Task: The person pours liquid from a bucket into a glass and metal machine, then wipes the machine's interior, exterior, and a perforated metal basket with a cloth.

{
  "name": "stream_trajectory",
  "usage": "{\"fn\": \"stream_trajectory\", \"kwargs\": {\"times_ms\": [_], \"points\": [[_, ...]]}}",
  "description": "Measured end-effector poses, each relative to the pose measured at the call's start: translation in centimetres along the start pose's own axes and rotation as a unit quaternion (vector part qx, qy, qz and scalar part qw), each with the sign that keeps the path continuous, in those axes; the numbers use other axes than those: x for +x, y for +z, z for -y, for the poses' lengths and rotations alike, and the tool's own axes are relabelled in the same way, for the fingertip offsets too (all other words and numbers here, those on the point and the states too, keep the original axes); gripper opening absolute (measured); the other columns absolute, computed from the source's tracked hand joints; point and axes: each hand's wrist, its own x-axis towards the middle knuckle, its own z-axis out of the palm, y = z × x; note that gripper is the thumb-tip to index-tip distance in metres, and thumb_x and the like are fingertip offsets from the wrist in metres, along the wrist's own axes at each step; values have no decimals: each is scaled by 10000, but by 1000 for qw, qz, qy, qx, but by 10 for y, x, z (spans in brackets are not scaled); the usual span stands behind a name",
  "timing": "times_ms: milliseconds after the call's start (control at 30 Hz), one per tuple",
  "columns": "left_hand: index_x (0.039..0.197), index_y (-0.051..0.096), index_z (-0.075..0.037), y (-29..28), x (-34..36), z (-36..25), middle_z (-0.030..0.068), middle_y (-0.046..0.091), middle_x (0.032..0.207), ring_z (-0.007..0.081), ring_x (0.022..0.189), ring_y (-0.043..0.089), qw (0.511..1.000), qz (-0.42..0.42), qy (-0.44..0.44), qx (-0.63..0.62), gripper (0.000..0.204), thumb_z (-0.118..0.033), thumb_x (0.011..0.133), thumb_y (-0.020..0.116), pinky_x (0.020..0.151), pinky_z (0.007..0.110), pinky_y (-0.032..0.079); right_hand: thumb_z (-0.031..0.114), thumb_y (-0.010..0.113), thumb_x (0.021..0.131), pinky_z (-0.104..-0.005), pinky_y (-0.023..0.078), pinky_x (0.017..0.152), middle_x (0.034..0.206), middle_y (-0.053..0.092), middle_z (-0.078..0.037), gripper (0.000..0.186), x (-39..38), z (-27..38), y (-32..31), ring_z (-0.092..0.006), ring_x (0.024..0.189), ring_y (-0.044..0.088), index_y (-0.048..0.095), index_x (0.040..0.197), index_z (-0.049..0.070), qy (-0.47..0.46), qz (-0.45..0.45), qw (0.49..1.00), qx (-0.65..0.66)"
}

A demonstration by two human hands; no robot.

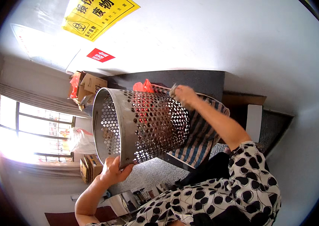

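Note:
A perforated stainless-steel cylinder bin [144, 124] lies tipped on its side, its open mouth facing left. My left hand [115, 170] grips the lower edge of its rim. My right hand [185, 95] rests on top of the bin's far end, closed around a small grey rag [173, 90] pressed against the metal. A blue-and-white striped cloth [199, 139] lies under and behind the bin. My black-and-white spotted sleeve [242, 177] fills the lower right.
An orange plastic bag [144, 86] shows behind the bin. Cardboard boxes [89, 84] are stacked by a barred window [35, 132]. A white bag [80, 141] and more boxes [91, 165] sit near it. A yellow sign [97, 15] and a red one [100, 55] hang on the white wall.

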Motion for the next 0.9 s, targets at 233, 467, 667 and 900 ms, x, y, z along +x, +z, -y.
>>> {"fn": "stream_trajectory", "kwargs": {"times_ms": [233, 467, 667, 900], "points": [[930, 566, -40, -4, 8, 2, 79, 596, 616, 260, 459, 566, 999, 45, 27, -8, 219, -87, 726, 630, 414, 344, 437, 283, 419, 840, -327, 474, 623, 799, 614, -86, 306, -35, 94, -11, -187, 703, 595, 585, 998, 81, -79, 71, 989, 100], [963, 539, -9, -11, 16, -9, 93, 559, 582, 274, 444, 540, 999, 27, 32, -18, 264, -92, 729, 630, 414, 352, 426, 201, 447, 860, -248, 427, 615, 756, 538, -32, 229, -61, 169, -26, -99, 697, 490, 556, 914, 7, -180, 139, 939, 257], [1035, 527, -22, -37, 34, -8, 119, 552, 591, 297, 520, 558, 993, 103, 57, 27, 338, -120, 730, 633, 478, 373, 432, 262, 391, 894, -293, 490, 680, 878, 579, -73, 309, -58, 146, -53, -173, 759, 559, 534, 983, 3, -53, 213, 750, 623], [942, 558, -72, -80, 64, 4, 86, 591, 728, 265, 694, 594, 978, 153, 58, 128, 247, -88, 702, 612, 624, 380, 448, 298, 384, 904, -333, 540, 720, 962, 589, -114, 343, -78, 86, -88, -201, 793, 610, 538, 1002, 7, 36, 103, 716, 690]]}}
